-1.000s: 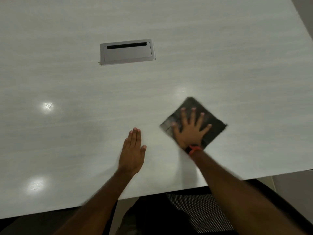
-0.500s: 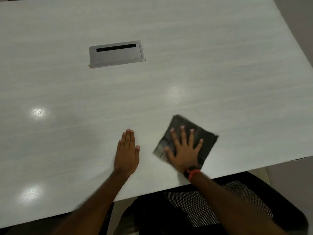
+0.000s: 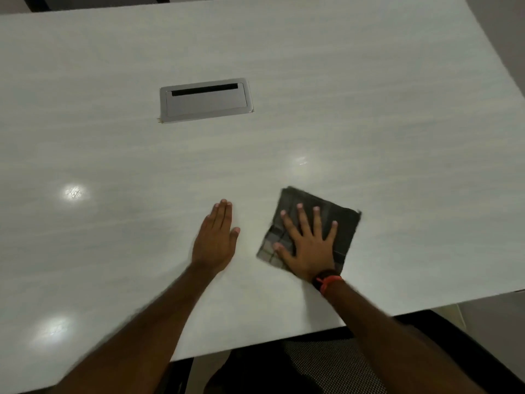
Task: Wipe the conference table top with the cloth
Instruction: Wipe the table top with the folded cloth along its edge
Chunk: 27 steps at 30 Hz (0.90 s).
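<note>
Both arms are reaching in over the table's (image 3: 369,123) near edge. The right hand (image 3: 308,245) is pressing flat, fingers spread, on the cloth (image 3: 341,228) near that edge; just left, the left hand (image 3: 214,240) is lying flat, fingers together, holding nothing. A grey hatch (image 3: 206,100) is sitting farther in.

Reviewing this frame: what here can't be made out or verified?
All in the head view:
- Cloth: its middle is hidden under the right hand.
- Table: left and far edges cut off by the frame.
- Cable box: lid closed, contents hidden.
- Chair: mostly hidden by the table and forearms.
- Left hand: flat; pressure unknowable.
</note>
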Tool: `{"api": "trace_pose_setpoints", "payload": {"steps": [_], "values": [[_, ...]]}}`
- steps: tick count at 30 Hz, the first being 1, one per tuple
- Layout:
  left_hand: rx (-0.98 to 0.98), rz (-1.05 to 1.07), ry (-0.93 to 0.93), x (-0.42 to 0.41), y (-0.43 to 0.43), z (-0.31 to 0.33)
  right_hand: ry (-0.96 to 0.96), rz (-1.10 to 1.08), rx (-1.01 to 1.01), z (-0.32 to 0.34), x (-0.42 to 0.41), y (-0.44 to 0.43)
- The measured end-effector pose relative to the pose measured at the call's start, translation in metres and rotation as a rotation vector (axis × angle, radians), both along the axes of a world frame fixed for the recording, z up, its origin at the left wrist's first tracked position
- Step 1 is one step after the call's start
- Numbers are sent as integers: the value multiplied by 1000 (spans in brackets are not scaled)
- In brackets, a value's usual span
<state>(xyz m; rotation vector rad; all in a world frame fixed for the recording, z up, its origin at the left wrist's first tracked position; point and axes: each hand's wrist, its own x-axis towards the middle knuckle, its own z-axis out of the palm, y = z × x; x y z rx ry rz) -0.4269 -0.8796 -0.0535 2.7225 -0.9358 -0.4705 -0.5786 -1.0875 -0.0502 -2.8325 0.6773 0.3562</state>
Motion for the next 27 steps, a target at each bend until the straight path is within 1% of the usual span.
{"api": "trace_pose_setpoints", "payload": {"steps": [1,2,3,4,6,7,8,9,10,12,13,14,15,16,18,19,20,21,22,23,25,26,27], "values": [[2,9,7,9,-6,-1,-1,86,14,2,-1,-5],[-5,21,11,18,-12,-2,-6,101,15,2,1,-20],[-18,32,7,26,-17,-3,-6,45,2,1,4,-39],[-27,39,4,33,-22,-4,-5,-70,-17,0,10,-60],[-28,32,0,43,-30,-6,-7,-378,-18,-2,28,-95],[-26,29,-1,46,-33,-7,-1,-496,-28,-2,42,-102],[-31,29,-6,50,-36,-8,-1,-541,-49,-2,57,-98],[-45,30,-17,54,-39,-9,-16,-494,-55,0,71,-87],[-56,26,-32,59,-41,-10,-39,-351,-42,-1,82,-72],[-60,16,-49,71,-47,-13,-46,93,-31,-8,92,-49],[-61,11,-48,77,-49,-14,-32,237,-22,-8,94,-50],[-68,6,-45,83,-50,-14,-39,270,-19,-7,99,-61],[-83,-1,-47,88,-51,-15,-57,203,-36,-8,102,-78],[-99,-5,-53,91,-51,-16,-68,62,-55,-9,106,-97],[-117,-7,-70,90,-50,-19,-58,-299,-48,-8,116,-131],[-118,-2,-80,89,-49,-21,-54,-446,-37,-7,123,-143],[-121,4,-94,87,-49,-22,-47,-553,-37,-6,134,-147],[-127,12,-106,86,-49,-23,-46,-594,-56,-6,147,-142],[-134,17,-112,85,-49,-24,-52,-546,-67,-5,159,-129],[-142,16,-114,84,-49,-23,-68,-390,-68,-6,169,-113],[-155,11,-112,84,-49,-22,-84,183,-53,-13,179,-81],[-162,11,-108,84,-49,-21,-61,423,-35,-12,183,-79],[-168,13,-106,84,-48,-21,-60,533,-25,-9,191,-90]]}}
